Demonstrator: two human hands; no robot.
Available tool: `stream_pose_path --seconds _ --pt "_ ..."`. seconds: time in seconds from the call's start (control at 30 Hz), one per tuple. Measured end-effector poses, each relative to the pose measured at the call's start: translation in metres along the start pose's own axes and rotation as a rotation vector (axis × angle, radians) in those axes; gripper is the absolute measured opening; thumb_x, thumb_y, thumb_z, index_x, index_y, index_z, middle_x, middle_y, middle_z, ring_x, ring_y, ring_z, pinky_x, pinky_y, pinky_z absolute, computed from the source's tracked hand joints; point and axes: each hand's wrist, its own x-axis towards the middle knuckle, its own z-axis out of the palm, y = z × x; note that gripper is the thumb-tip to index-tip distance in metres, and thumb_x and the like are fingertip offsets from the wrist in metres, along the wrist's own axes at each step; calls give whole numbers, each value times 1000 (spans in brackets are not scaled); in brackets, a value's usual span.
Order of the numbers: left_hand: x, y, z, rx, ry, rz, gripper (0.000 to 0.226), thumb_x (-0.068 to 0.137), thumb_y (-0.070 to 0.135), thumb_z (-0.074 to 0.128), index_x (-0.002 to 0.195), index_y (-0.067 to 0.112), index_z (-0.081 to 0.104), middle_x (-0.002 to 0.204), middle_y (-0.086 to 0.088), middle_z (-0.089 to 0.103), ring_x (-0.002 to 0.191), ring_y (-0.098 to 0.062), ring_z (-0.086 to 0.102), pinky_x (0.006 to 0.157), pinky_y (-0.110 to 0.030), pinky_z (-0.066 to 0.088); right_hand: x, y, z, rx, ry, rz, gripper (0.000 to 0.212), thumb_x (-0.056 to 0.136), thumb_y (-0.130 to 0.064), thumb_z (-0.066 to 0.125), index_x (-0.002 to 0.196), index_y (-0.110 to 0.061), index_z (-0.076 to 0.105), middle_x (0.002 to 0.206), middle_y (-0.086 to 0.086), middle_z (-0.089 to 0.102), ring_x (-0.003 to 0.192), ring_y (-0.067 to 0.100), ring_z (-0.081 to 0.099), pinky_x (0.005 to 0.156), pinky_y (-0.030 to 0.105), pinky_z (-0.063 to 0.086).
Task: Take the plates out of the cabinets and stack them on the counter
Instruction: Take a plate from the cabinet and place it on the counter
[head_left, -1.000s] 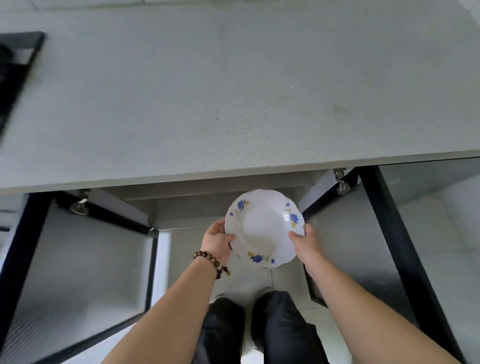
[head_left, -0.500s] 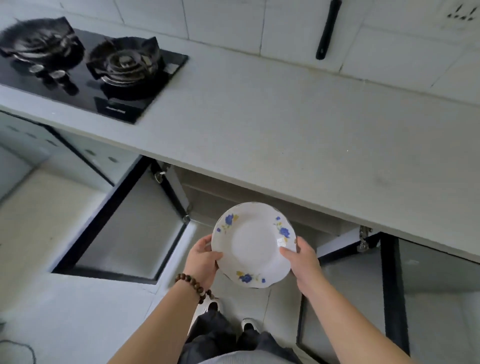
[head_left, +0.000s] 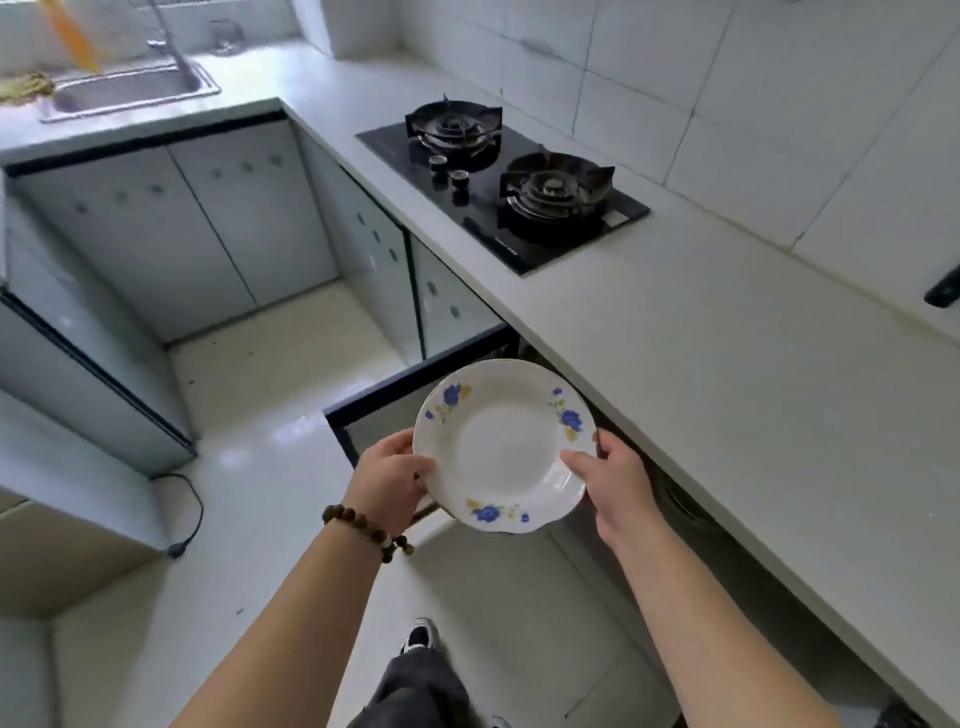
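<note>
- White china with blue flower sprigs on its scalloped rim: the plate (head_left: 504, 447) is held in the air, tilted toward the camera, in front of the table (head_left: 727, 374) edge and above an open cabinet door (head_left: 384, 410).
- Around it in the head view: a black two-burner gas hob (head_left: 501, 182) set into the table well beyond the plate, a steel sink (head_left: 130, 91) with a tap in the far left corner, and a dark handle (head_left: 943, 291) at the right edge against the tiles.
- Nothing lies between the plate and the bare stretch of table to its right.
- Left hand (head_left: 387, 480) grips the plate's left rim, thumb on top and fingers (head_left: 400, 447) curled behind; a brown bead bracelet (head_left: 366, 530) circles that wrist.
- Right hand (head_left: 615, 480) clasps the right rim, thumb laid across the face, the other fingers wrapped under.
- Both forearms reach forward from the bottom of the frame, bare.
- Pale speckled table, white tiled wall, grey cabinet fronts, glossy light floor with a black cable (head_left: 189, 512) at left; a dark trouser leg and a shoe (head_left: 418, 636) show below.
</note>
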Motion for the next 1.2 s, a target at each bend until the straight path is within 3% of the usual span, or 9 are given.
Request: stream_pose_path --seconds 0.17,0.37,0.57,0.67,0.97,1.2 --pt "-21 30 -60 -116 144 107 44 77 -22 43 97 7 70 86 -10 76 75 -22 73 59 -25 56 3 -33 70 -15 -214 6 22 85 -1 62 103 -14 67 85 4 75 69 16 73 51 23 54" --pt "-38 70 -137 -186 303 185 37 85 -17 43 98 7 68 86 -11 76 78 -24 72 62 -28 57 0 -57 167 -12 -377 44 21 83 1 64 99 -13 69 90 9 76 81 26 72 54 26 55" --pt "-39 110 -211 -220 416 267 38 86 -17 41 96 6 69 80 -6 76 73 -21 69 63 -28 59 3 -69 273 -37 -470 62 23 83 1 64 104 -7 67 93 11 73 74 25 70 53 28 56" --pt "-30 134 -251 -217 454 288 38 86 -16 41 94 8 69 79 -3 75 70 -18 68 59 -25 57 6 -72 327 -63 -477 60 24 83 1 64 106 -4 66 95 13 73 76 27 69 59 32 59" --pt "21 206 -356 -209 492 282 36 88 -14 41 111 1 65 90 -9 70 68 -16 65 55 -21 54 26 -87 468 -57 -398 70 15 85 4 59 93 -5 67 82 9 70 67 23 66 46 24 53" --pt "86 238 -399 -180 465 230 35 89 -12 43 112 1 64 93 -11 72 74 -23 67 67 -32 59 69 -102 530 -92 -313 82 18 88 4 53 87 -8 66 83 8 69 66 22 65 47 23 53"
